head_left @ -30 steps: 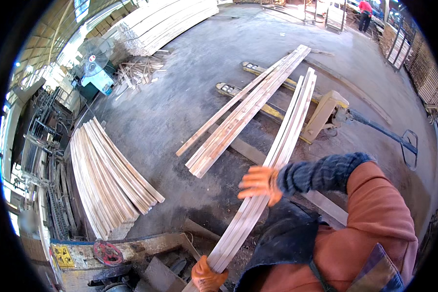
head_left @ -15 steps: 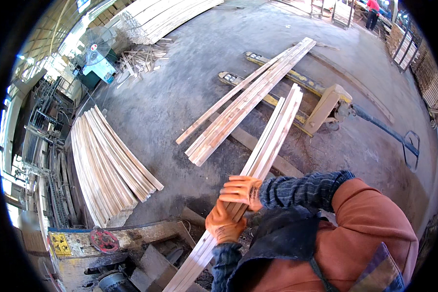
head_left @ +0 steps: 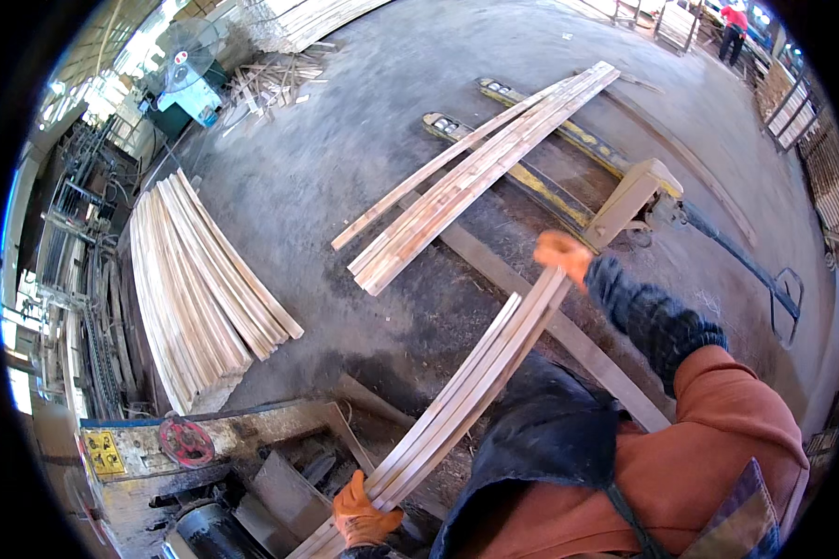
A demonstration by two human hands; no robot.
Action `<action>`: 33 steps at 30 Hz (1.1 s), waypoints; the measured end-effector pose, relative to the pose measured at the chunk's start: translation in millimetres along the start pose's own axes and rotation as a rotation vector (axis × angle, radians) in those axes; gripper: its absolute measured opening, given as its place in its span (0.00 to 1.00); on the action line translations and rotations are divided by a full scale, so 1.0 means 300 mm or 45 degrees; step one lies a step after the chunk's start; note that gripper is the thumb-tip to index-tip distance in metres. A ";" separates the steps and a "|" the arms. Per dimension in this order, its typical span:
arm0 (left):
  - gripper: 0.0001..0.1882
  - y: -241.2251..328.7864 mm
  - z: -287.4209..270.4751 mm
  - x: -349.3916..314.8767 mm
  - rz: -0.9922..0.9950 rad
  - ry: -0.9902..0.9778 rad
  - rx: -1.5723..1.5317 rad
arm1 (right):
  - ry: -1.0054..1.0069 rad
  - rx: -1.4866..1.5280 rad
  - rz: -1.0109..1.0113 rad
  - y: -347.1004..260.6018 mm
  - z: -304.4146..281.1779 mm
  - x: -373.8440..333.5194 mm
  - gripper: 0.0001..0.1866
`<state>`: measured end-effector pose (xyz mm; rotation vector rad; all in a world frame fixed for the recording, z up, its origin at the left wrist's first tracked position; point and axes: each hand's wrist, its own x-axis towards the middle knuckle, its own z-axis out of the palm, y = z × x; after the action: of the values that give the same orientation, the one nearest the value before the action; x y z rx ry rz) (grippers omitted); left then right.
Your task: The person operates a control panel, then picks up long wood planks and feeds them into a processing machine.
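A bundle of long, narrow wooden strips slants across in front of me, its far end pointing up to the right. Near the lower end, my left hand, in an orange glove, is closed around the strips. My right hand, gloved alike, is at the bundle's far end. Motion smears its fingers, so whether it grips or only touches the end is unclear. One strip ends a little short of the others at that end.
More wooden strips lie across the forks of a yellow pallet jack. A fanned stack of strips is on the left. Close by at lower left stands a machine with a red handwheel. A person stands far off at upper right.
My hands have moved apart: the right went up to the bundle's far end, the left down toward its lower end. The bundle has shifted down and nearer to me.
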<state>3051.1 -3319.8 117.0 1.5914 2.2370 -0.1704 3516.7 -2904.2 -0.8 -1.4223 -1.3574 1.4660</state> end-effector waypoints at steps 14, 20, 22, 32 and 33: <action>0.18 0.334 -0.142 0.271 0.234 0.214 -0.659 | -0.517 0.658 0.464 -0.117 0.205 -0.077 0.34; 0.11 0.220 -0.112 0.389 -0.051 -0.110 -0.748 | -0.413 0.350 0.700 -0.030 0.102 0.160 0.36; 0.18 0.178 -0.113 0.472 -0.130 -0.515 -0.732 | -0.366 0.252 0.774 -0.016 0.076 0.246 0.36; 0.22 0.248 0.222 0.944 -0.592 -0.403 -1.297 | -0.389 0.020 0.846 0.004 0.103 0.867 0.37; 0.22 0.216 0.309 0.980 -0.676 -0.434 -1.342 | -0.410 0.014 0.859 0.042 0.127 0.941 0.37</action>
<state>3051.3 -3067.3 -71.2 0.3766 1.8741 0.4867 3432.6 -2647.5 -92.2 -1.7955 -1.0811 2.2040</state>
